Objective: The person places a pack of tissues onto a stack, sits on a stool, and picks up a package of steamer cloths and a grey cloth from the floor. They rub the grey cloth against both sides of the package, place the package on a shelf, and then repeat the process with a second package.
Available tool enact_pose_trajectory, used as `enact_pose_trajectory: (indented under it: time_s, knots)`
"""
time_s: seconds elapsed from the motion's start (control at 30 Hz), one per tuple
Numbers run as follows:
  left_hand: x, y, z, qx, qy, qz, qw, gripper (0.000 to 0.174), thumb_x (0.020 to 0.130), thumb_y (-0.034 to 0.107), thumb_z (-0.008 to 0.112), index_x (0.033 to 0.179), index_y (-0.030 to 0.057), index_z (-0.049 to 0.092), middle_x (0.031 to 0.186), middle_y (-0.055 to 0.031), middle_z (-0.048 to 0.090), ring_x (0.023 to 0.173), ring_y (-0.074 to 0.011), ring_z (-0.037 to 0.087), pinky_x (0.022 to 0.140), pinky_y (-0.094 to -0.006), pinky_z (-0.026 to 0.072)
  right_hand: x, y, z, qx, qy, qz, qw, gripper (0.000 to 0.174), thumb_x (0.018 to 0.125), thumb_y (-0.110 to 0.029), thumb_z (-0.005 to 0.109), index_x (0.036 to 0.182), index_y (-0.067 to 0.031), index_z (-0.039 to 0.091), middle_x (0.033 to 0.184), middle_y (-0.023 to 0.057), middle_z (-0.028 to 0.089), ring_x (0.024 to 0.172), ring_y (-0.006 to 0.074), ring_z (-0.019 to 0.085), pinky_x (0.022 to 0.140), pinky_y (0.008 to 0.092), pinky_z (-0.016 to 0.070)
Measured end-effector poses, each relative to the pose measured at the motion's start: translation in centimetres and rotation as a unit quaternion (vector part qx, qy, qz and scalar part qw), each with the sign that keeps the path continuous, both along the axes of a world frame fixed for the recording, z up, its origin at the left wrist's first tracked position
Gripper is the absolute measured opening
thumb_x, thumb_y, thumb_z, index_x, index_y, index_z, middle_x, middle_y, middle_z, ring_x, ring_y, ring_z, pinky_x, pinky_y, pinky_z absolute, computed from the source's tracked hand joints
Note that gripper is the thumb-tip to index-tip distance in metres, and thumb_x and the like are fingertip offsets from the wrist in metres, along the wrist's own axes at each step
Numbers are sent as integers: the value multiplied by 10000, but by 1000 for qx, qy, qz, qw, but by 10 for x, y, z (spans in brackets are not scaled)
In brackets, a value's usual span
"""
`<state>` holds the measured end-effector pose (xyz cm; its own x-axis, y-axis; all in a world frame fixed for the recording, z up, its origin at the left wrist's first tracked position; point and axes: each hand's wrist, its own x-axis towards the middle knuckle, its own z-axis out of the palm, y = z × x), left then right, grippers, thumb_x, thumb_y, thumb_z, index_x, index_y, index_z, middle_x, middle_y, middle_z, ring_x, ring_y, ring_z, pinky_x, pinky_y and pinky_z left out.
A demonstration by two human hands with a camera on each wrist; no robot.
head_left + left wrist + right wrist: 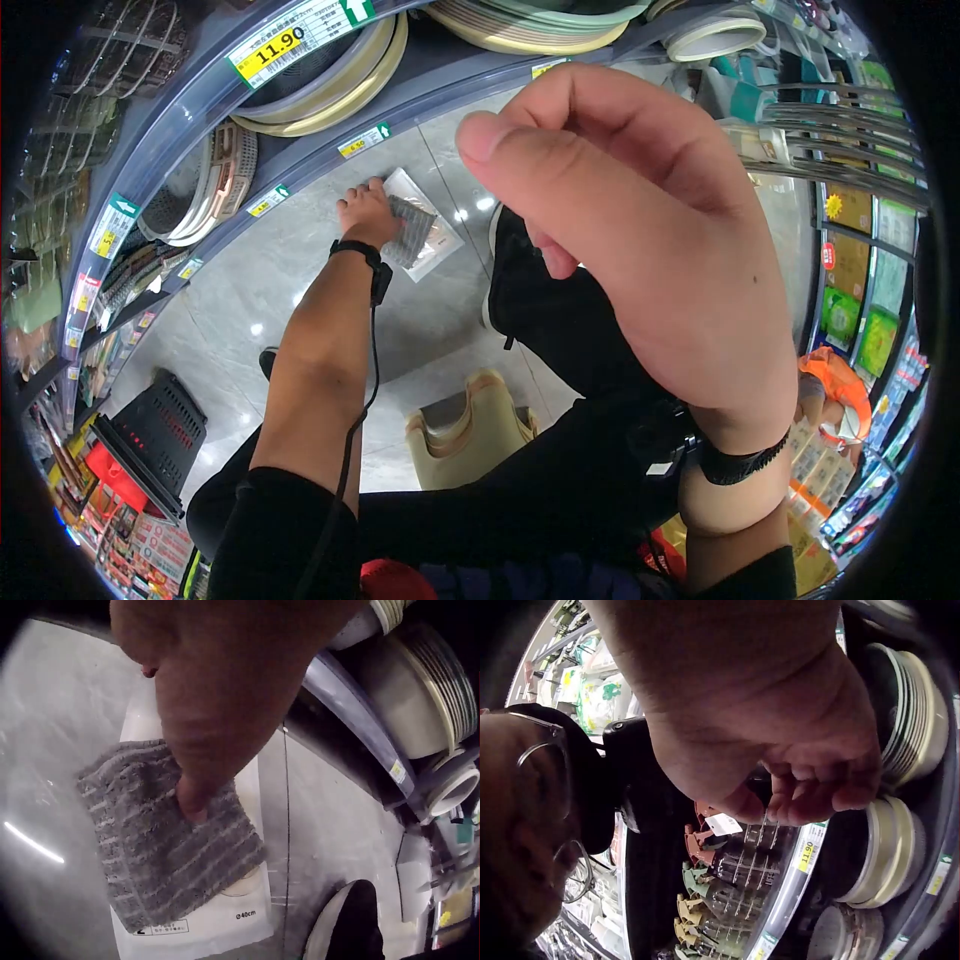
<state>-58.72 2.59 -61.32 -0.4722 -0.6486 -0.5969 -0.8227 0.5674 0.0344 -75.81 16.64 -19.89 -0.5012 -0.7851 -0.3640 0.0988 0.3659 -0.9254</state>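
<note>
A folded grey ribbed cloth [172, 855] lies over a flat white package [214, 922], marked 40 cm, on the tiled floor. At the cloth's far edge is my left hand [367, 214], its thumb [193, 806] on top of the fabric and its other fingers bent at the edge, partly hidden in the left wrist view. Raised close in front of the head camera, my right hand [650, 230] has loosely curled fingers and holds nothing. Behind it in the right wrist view are spray bottles [727, 892] on a shelf.
Stacked basins [350, 90] line the curved shelf ahead, with price labels [278, 50] along its edge. A beige plastic stool [470, 445] stands near my legs. A black crate [155, 435] sits at the left, and wire racks [850, 150] at the right.
</note>
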Motion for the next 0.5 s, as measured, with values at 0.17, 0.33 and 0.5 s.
enact_pose_trajectory:
  time_s: [0.17,0.33,0.5]
  knots:
    - [13,-7,-18,18,45,-25,999,863,780,481,914,1433,89,508,1358,-135,701,1347,-307,603,1095,-513,421,-6,5,-1,-7,-27,15,1000,207,1001,-251,725,921,-62,702,740,-53,572,658,42,511,616,216,390]
    - [17,-18,-12,147,126,-12,981,623,773,377,894,1275,59,707,1245,-167,760,1201,-349,703,1018,-452,533,-11,2,-6,-53,-44,74,995,232,987,-233,709,922,-14,670,743,18,708,622,39,592,536,240,426]
    - [32,-7,88,225,196,41,954,515,793,260,873,1242,40,750,1185,-168,785,1123,-317,734,998,-417,548,5,1,2,-31,-16,176,984,208,1024,-252,707,964,-55,680,722,-61,592,635,14,502,562,214,379]
